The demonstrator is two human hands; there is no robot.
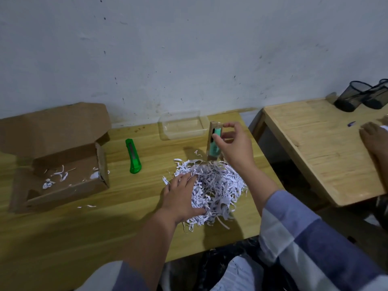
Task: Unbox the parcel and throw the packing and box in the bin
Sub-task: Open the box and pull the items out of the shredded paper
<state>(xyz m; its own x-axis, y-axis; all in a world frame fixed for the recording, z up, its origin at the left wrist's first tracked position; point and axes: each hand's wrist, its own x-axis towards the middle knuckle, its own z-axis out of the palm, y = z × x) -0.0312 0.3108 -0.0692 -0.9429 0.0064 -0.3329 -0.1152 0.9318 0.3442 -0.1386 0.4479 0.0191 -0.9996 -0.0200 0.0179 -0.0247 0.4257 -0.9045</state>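
An open brown cardboard box lies at the left of the wooden table, with a few white paper scraps inside. A heap of white shredded paper packing sits in the middle. My left hand rests on the heap's left side, fingers spread into the shreds. My right hand holds a small wooden stand with a mint-green piece upright just behind the heap, fingers curled round it.
A green utility knife lies between box and heap. A clear plastic tray stands by the wall. A second wooden table is at right with black mesh cups and another person's hand. A black bag is below the table edge.
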